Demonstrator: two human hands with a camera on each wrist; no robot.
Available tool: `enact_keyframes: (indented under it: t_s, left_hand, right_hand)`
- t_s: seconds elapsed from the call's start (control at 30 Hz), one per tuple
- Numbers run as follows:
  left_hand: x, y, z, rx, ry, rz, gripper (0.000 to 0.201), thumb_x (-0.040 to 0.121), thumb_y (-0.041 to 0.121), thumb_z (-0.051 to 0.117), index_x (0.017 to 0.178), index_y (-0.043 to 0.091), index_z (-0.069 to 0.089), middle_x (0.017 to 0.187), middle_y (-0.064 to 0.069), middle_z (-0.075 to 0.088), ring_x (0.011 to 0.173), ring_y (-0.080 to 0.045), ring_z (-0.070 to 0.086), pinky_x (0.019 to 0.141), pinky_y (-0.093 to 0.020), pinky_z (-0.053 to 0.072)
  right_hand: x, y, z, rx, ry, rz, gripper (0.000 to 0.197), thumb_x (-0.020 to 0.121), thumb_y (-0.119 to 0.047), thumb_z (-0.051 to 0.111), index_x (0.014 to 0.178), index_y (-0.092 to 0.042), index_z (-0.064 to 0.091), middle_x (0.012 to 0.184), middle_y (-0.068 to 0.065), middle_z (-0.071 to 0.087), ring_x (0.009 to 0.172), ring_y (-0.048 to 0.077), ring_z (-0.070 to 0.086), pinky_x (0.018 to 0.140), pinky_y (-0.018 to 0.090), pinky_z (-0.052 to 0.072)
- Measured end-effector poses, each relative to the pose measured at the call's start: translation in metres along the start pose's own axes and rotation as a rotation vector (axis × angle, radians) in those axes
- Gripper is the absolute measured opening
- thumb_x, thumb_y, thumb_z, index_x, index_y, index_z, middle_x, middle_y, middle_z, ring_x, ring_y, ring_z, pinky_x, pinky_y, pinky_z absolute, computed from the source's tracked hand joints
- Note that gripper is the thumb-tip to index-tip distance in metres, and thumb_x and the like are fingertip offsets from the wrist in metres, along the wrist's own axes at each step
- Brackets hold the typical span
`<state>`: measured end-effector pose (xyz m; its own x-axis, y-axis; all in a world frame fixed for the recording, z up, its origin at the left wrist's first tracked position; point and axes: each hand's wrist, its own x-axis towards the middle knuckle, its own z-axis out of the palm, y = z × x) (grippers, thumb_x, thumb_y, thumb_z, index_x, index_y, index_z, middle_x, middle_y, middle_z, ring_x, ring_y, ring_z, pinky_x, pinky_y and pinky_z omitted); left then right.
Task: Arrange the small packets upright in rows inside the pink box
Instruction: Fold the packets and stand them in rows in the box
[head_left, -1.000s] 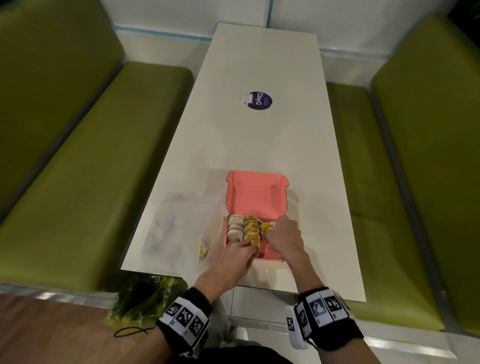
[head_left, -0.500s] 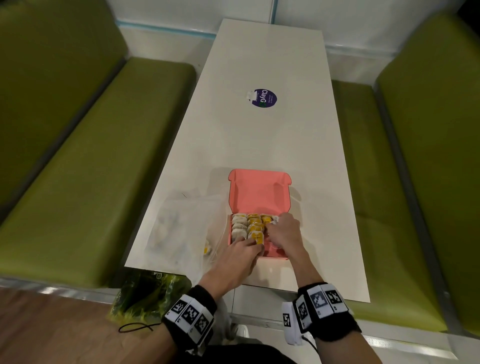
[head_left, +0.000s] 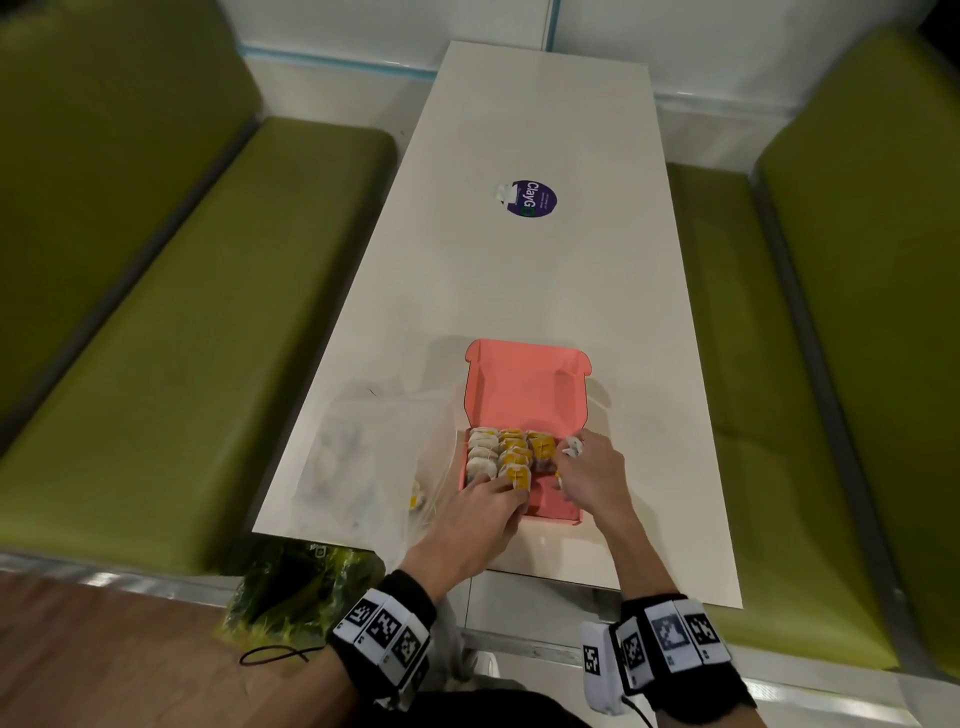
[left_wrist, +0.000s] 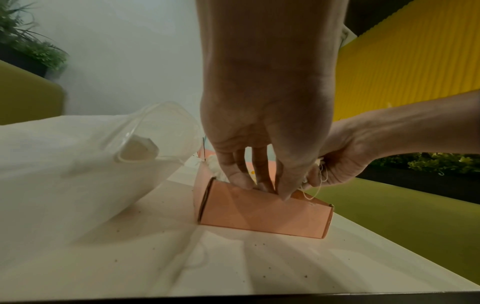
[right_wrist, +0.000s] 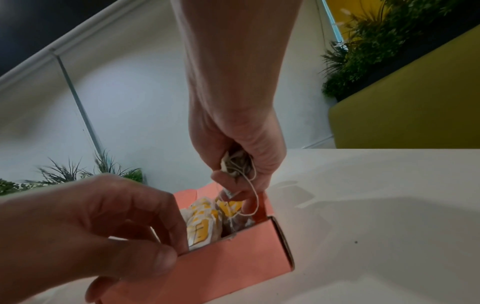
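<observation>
An open pink box (head_left: 556, 506) lies near the table's front edge, its lid (head_left: 524, 387) folded back. Inside stand rows of small packets (head_left: 501, 457), white at the left and yellow-tagged in the middle. My left hand (head_left: 488, 506) reaches over the front wall, its fingers (left_wrist: 241, 179) pressing against the nearest packets (right_wrist: 201, 232). My right hand (head_left: 587, 473) is at the box's right side and grips a small stringed packet (right_wrist: 237, 164), its string hanging down into the box (right_wrist: 233, 267).
A clear plastic bag (head_left: 363, 457) with more packets lies left of the box, its open mouth (left_wrist: 145, 142) toward it. A round purple sticker (head_left: 532, 198) sits mid-table. Green benches (head_left: 156, 364) flank the white table (head_left: 519, 286).
My right hand has shifted right and back to the box's right side, with a white packet now showing at its fingertips. The left hand stays at the front of the rows.
</observation>
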<state>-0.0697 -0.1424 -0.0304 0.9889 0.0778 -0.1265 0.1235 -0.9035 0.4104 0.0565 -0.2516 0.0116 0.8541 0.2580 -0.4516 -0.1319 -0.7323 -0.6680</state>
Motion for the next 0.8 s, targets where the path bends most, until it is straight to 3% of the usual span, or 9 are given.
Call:
enact_keyframes:
  t_s: [0.17,0.3,0.43,0.53,0.6,0.7,0.8]
  left_hand:
    - [-0.001,0.0,0.001,0.002,0.006,0.008,0.022,0.102,0.033,0.044,0.116,0.029,0.06,0.122,0.006,0.062,0.11,-0.02,0.056,0.084,-0.039,0.053]
    - [-0.001,0.001,0.001,-0.005,0.015,0.006,0.02,0.101,0.033,0.047,0.116,0.03,0.059,0.122,0.008,0.061,0.111,-0.019,0.055,0.082,-0.038,0.053]
    - [0.0,0.001,-0.002,-0.065,0.067,0.006,0.016,0.098,0.033,0.049,0.108,0.026,0.059,0.114,0.008,0.06,0.106,-0.021,0.056,0.078,-0.04,0.052]
    - [0.003,0.01,-0.015,-0.153,0.272,0.009,0.018,0.095,0.037,0.053,0.103,0.024,0.062,0.104,0.006,0.063,0.095,-0.02,0.053,0.073,-0.035,0.05]
    - [0.005,0.017,-0.026,-0.262,0.373,0.0,0.024,0.094,0.043,0.049,0.105,0.025,0.062,0.099,0.009,0.063,0.09,-0.016,0.051,0.076,-0.034,0.048]
    - [0.01,0.02,-0.032,-0.506,0.371,-0.065,0.026,0.096,0.051,0.044,0.111,0.033,0.055,0.097,0.014,0.061,0.086,-0.013,0.057,0.075,-0.036,0.05]
    - [0.017,0.018,-0.032,-0.669,0.406,-0.182,0.028,0.096,0.05,0.048,0.116,0.032,0.055,0.101,0.009,0.063,0.086,-0.011,0.06,0.076,-0.034,0.052]
  right_hand:
    - [0.003,0.004,0.002,-0.077,-0.082,-0.043,0.02,0.089,-0.004,0.05,0.092,-0.004,0.07,0.083,0.017,0.069,0.06,0.031,0.069,0.054,0.042,0.059]
    - [0.008,0.007,-0.003,-0.003,-0.124,-0.027,0.016,0.089,-0.007,0.057,0.093,-0.01,0.073,0.083,0.012,0.069,0.053,0.02,0.064,0.052,0.032,0.057]
    - [0.007,0.011,-0.008,0.322,-0.089,0.008,0.01,0.087,-0.018,0.064,0.088,-0.01,0.07,0.079,0.012,0.066,0.057,0.017,0.059,0.051,0.026,0.049]
    - [-0.001,0.002,-0.008,0.705,-0.17,0.048,0.013,0.09,-0.022,0.063,0.093,-0.009,0.067,0.074,0.006,0.064,0.06,0.015,0.061,0.053,0.025,0.05]
    - [-0.003,-0.003,-0.005,0.86,-0.2,0.099,0.014,0.092,-0.024,0.061,0.093,-0.011,0.067,0.07,0.006,0.062,0.058,0.015,0.06,0.052,0.025,0.049]
    - [-0.005,-0.01,0.001,1.008,-0.213,0.158,0.015,0.093,-0.024,0.059,0.092,-0.011,0.066,0.068,0.006,0.061,0.059,0.017,0.059,0.055,0.027,0.049]
    - [-0.009,-0.015,0.004,1.101,-0.263,0.136,0.016,0.092,-0.024,0.058,0.094,-0.011,0.066,0.076,0.007,0.063,0.066,0.02,0.06,0.06,0.029,0.049]
